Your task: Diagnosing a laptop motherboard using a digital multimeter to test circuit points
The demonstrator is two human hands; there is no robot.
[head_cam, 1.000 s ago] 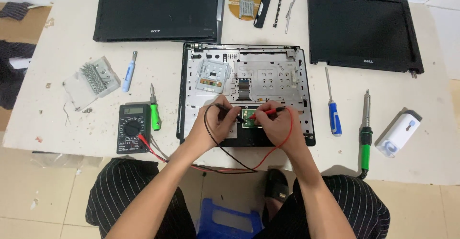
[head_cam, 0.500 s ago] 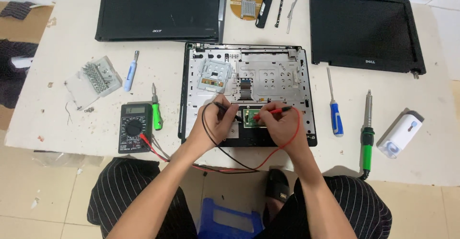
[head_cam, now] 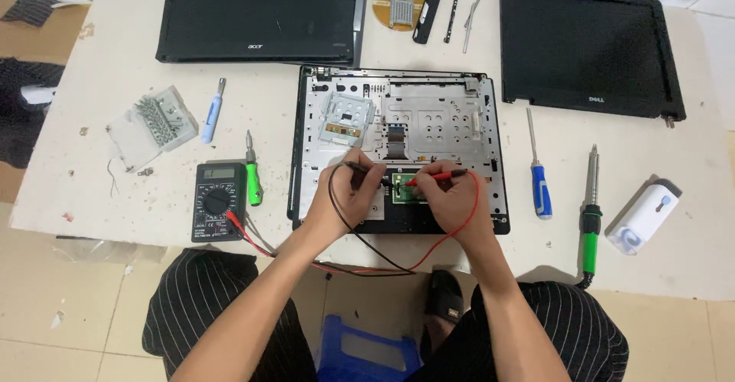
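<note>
At frame centre my left hand [head_cam: 346, 198] pinches the black probe [head_cam: 360, 167], my right hand [head_cam: 452, 198] the red probe [head_cam: 436, 176]; both tips need steady, separate contact on the small green board [head_cam: 404, 189].

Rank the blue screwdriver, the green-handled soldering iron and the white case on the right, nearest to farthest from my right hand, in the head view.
From the right hand:
1. Blue screwdriver, just right of the laptop base.
2. Soldering iron, further right.
3. White case, nearest the table's right edge.

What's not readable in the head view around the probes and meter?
- Probe tips on the small green board: hidden by the left hand and right hand.
- Multimeter display: too small to read.
- Red lead and black lead: partly hidden under the forearms.
</note>
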